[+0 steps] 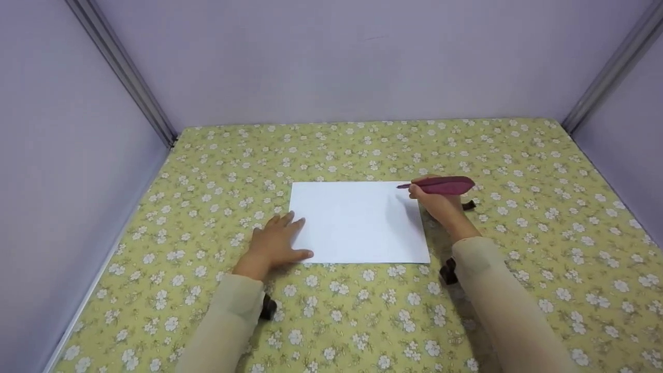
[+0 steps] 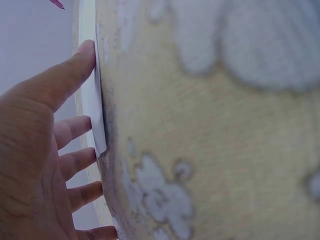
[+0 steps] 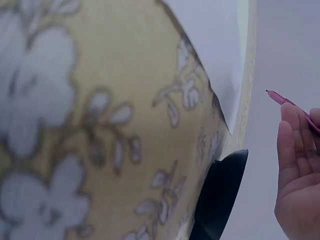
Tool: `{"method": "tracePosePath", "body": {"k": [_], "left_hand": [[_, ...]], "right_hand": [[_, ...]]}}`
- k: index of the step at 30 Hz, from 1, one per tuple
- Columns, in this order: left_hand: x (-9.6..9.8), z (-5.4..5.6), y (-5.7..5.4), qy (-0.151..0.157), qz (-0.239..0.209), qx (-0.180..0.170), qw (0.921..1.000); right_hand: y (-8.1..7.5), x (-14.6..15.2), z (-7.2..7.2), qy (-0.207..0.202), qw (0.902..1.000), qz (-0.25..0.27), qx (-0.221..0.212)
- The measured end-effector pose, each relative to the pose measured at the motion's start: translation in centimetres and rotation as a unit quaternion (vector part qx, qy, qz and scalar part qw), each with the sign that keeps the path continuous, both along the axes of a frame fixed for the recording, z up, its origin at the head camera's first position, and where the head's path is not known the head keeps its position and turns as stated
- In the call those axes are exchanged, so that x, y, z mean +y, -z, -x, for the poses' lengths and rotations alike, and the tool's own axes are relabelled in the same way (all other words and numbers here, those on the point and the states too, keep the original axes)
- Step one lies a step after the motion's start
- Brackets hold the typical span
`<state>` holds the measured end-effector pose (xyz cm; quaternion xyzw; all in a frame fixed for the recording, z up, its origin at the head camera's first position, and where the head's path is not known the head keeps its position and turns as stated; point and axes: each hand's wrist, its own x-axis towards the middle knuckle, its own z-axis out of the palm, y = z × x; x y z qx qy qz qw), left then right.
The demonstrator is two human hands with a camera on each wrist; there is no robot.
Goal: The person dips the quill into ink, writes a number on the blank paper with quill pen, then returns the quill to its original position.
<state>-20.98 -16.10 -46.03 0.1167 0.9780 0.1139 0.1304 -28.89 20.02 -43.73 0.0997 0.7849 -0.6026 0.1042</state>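
A blank white sheet of paper (image 1: 357,223) lies flat on the floral cloth. My left hand (image 1: 277,241) rests at its left edge, fingers spread, with the thumb at the lower left corner; the left wrist view shows this thumb (image 2: 75,72) along the sheet's edge. Over the upper right corner, my right hand (image 1: 437,202) pinches a dark pink feather pen (image 1: 445,185) between thumb and fingers. Its tip points left, above the sheet. In the right wrist view the slim pink pen (image 3: 280,97) sticks out past the fingertips, its point apart from the paper.
A yellow-green cloth with white flowers (image 1: 518,217) covers the table. Pale walls (image 1: 342,62) stand behind and at both sides, with grey metal posts (image 1: 124,72) in the corners. Dark wrist straps (image 1: 449,272) show below the sleeves.
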Motion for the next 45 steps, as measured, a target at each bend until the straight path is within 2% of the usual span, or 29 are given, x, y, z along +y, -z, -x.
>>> {"method": "tracePosePath", "body": {"k": [1,3,5,13,17,28,35,41,45], "left_hand": [[0.0,0.0,0.0,0.000,-0.001,0.001,1.0000],[0.1,0.0,0.1,0.000,-0.005,0.003,1.0000],[0.2,0.0,0.2,0.000,-0.006,0.006,1.0000],[0.3,-0.1,0.3,-0.004,-0.007,0.003,1.0000],[0.4,-0.1,0.1,0.000,-0.007,0.002,1.0000],[0.4,-0.1,0.3,0.001,-0.001,0.001,1.0000],[0.3,-0.1,0.1,0.001,-0.002,-0.005,1.0000],[0.1,-0.1,0.1,-0.003,0.002,-0.006,1.0000],[0.0,-0.1,0.0,-0.004,0.005,-0.009,0.9999]], "right_hand": [[0.0,-0.1,0.1,-0.001,0.9999,-0.014,-0.001],[0.1,-0.4,0.1,-0.005,0.9953,-0.096,0.011],[0.2,-0.6,0.1,-0.010,0.9931,-0.116,0.016],[0.7,-1.3,0.1,-0.010,0.9913,-0.130,0.015],[0.8,-1.4,0.1,-0.015,0.9899,-0.138,0.028],[1.1,-1.7,-0.3,-0.032,0.9931,-0.106,0.037],[1.2,-1.9,-0.2,-0.076,0.9880,-0.124,0.052],[1.1,-2.4,-0.3,-0.087,0.9906,-0.102,0.030],[1.0,-2.7,-0.5,-0.091,0.9895,-0.109,0.026]]}}
